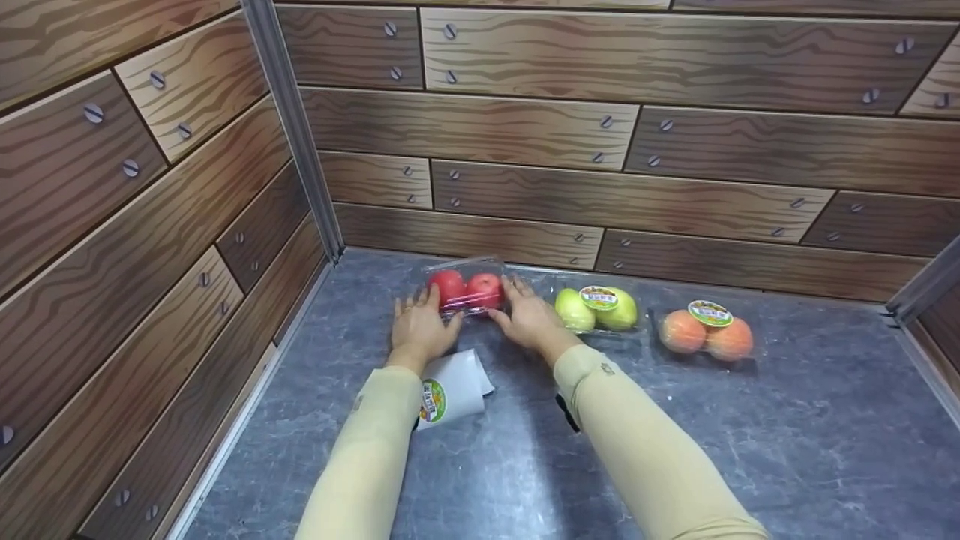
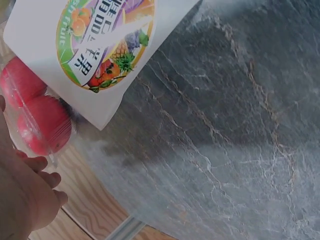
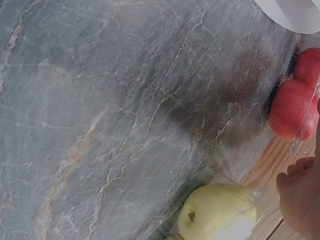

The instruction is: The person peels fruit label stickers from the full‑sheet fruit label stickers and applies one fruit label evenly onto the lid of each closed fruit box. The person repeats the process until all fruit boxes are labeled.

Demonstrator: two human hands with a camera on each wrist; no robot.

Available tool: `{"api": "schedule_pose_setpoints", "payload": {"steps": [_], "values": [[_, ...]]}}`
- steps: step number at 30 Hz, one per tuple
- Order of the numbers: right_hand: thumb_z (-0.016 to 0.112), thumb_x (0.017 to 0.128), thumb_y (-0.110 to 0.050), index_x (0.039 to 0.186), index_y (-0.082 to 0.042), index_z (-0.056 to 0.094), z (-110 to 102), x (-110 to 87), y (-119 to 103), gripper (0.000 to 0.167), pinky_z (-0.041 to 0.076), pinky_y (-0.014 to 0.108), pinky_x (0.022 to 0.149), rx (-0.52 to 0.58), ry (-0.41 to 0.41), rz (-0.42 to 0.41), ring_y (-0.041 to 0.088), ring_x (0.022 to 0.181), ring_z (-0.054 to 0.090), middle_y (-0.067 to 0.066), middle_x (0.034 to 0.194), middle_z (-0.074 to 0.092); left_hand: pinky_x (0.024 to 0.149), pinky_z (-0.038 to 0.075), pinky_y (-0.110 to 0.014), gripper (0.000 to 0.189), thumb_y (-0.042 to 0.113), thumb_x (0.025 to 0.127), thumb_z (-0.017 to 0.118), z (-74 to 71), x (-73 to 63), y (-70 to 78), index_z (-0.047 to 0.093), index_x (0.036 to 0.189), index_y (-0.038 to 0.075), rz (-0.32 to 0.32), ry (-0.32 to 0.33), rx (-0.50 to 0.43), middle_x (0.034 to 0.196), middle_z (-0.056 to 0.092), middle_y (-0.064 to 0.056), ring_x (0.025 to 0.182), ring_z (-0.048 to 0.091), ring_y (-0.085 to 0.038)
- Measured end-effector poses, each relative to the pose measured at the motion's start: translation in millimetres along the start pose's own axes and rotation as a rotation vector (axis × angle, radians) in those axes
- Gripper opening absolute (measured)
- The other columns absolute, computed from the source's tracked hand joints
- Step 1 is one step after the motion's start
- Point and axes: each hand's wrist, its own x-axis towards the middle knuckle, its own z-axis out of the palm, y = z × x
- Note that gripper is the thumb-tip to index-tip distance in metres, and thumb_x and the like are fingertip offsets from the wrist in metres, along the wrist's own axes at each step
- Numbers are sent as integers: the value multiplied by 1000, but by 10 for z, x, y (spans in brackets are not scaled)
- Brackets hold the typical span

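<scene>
Two red apples (image 1: 484,289) sit side by side in a clear plastic box (image 1: 469,264) near the back wall. My left hand (image 1: 421,327) is at the box's left end, its fingers extended along the side. At the other end, my right hand (image 1: 531,315) lies with its fingers stretched forward beside the box. Both hands seem to touch the box from outside. In the left wrist view, the left hand (image 2: 25,192) shows next to the wrapped apples (image 2: 45,124). A curled white sheet (image 1: 463,382) bearing an oval fruit sticker (image 1: 433,400) lies by the left wrist.
To the right stands a clear pack of yellow-green fruit (image 1: 618,309) with an oval label. Farther right is a pack of orange-pink fruit (image 1: 730,340), labelled likewise. Wood-patterned walls (image 1: 525,187) border the grey marbled tabletop (image 1: 817,435) at the back and sides.
</scene>
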Motion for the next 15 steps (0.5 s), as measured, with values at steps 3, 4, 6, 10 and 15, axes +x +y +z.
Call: {"api": "schedule_pose_setpoints", "payload": {"steps": [3,4,6,10,15], "values": [[57,109,-45,168,-6,27,-6,-21,-1,77,33,59,122,-3,-11,-13,46,153,34,23,171,28,129,15,-57,84,56,103,55,14,-4,3,36,164,2,2,-10,-5,160,47,-23,150,40,-47],[57,109,-44,168,-6,27,-7,-28,-1,76,33,59,122,-7,-11,-17,46,153,34,23,171,28,129,16,-57,84,56,103,55,18,-4,2,36,164,2,2,-10,-6,160,47,-23,150,41,-47],[56,109,-44,168,-5,28,-5,-41,0,76,33,60,122,-18,-6,-22,46,153,34,23,170,29,129,17,-56,84,56,103,55,23,-5,0,36,163,0,3,-11,-9,160,47,-24,149,41,-47],[55,109,-44,167,-3,29,17,-67,-5,75,32,60,122,-39,12,-38,48,151,37,22,170,31,129,20,-54,85,55,103,56,35,-11,-10,36,163,-2,5,5,-13,158,49,-25,147,45,-45],[58,108,-41,163,3,34,78,-139,-28,75,33,57,123,-61,59,-55,46,150,41,26,165,39,128,24,-51,86,54,102,59,68,-56,-39,37,161,-5,17,47,-19,153,55,-25,142,51,-43]]}}
